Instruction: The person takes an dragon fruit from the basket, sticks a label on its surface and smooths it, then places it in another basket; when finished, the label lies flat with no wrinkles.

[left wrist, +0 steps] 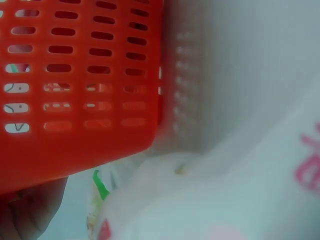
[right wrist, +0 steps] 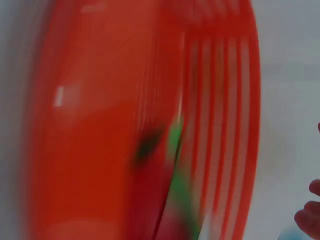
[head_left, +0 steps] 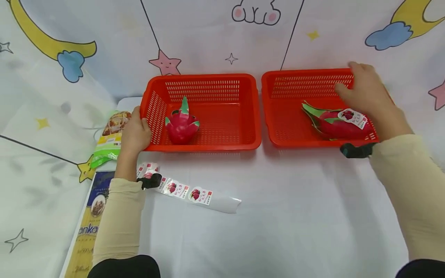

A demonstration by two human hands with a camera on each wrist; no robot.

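My left hand (head_left: 135, 131) grips the left end of a red plastic basket (head_left: 222, 147). In that basket stands one pink dragon fruit (head_left: 182, 129) with green tips. My right hand (head_left: 366, 90) is spread over the right end of a second red basket (head_left: 299, 143), its thumb pointing inward. In the right wrist view its fingers (right wrist: 311, 215) show outside the basket wall, apart from it. Below that hand lies a dragon fruit (head_left: 333, 129) on its side, with a white label (head_left: 352, 117) on its skin. The right wrist view is blurred.
A strip of dragon fruit stickers (head_left: 199, 195) lies in front of the left basket, partly behind my left wrist. At the left are a green and yellow food packet (head_left: 110, 141) and a blue and yellow printed package (head_left: 85, 239). A patterned cloth backs the white table.
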